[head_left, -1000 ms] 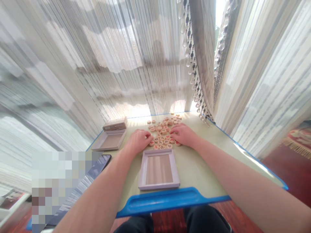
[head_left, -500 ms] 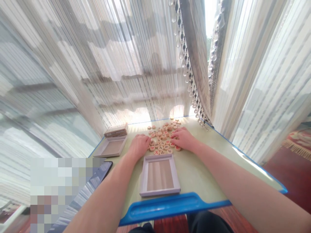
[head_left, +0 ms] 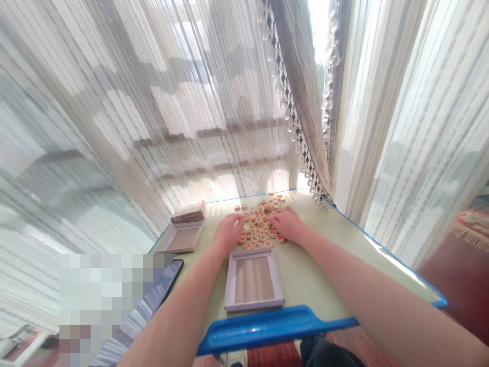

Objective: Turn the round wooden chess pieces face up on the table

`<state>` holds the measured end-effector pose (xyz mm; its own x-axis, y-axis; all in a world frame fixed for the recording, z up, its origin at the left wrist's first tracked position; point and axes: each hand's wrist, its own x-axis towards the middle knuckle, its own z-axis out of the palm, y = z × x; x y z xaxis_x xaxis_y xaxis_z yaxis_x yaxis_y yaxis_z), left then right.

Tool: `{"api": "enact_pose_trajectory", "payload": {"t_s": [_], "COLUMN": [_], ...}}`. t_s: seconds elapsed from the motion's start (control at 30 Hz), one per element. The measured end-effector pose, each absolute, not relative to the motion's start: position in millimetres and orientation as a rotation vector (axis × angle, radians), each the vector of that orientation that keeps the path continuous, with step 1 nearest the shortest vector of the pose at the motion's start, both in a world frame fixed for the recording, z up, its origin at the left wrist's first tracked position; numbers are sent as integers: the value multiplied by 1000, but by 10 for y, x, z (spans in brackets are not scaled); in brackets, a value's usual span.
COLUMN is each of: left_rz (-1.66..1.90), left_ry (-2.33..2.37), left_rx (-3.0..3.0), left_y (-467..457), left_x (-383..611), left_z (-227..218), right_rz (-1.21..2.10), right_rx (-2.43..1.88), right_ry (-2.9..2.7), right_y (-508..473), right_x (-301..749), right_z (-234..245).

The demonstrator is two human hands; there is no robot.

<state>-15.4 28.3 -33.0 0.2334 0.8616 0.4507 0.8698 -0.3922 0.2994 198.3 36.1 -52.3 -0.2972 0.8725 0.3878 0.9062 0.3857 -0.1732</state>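
Bare forearms (head_left: 367, 285), dark trousers (head_left: 324, 351)

The left hand (head_left: 231, 230) and right hand (head_left: 288, 223) were bare, as were the forearms wherever they showed. The trousers, near black, looked plain and softly creased over one leg.

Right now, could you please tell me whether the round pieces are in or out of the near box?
Out: the round pieces lie scattered on the table beyond the near box, whose bare bottom shows.

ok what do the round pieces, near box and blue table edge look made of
Round pieces: probably smooth wood, from their pale tan colour, though plastic could look alike.
Near box: likely matte cardboard, given thin walls and dull brown floor.
Blue table edge: seemingly moulded plastic, slightly glossy, with even colour and rounded form.
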Motion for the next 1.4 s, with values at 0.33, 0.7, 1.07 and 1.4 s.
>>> {"api": "enact_pose_trajectory", "payload": {"t_s": [0.33, 0.7, 1.07, 1.4], "left_rz": [-597, -617, -740, -781], "left_ry": [-1716, -1755, -1805, -1712], "left_rx": [-2671, -2517, -2531, -2556], "left_y": [515, 464, 454, 488], "left_x": [147, -96, -56, -85], "left_z": [-276, -312, -293, -326], "right_rz": [-111, -1, 84, -68], "right_rx": [-1608, -1574, -1728, -1830], "right_ry": [-2075, -2027, -2194, -2051], "right_y": [372, 251, 428, 443], "right_x": [2034, 1999, 1917, 1975], "right_z": [-530, -401, -393, -384]}}
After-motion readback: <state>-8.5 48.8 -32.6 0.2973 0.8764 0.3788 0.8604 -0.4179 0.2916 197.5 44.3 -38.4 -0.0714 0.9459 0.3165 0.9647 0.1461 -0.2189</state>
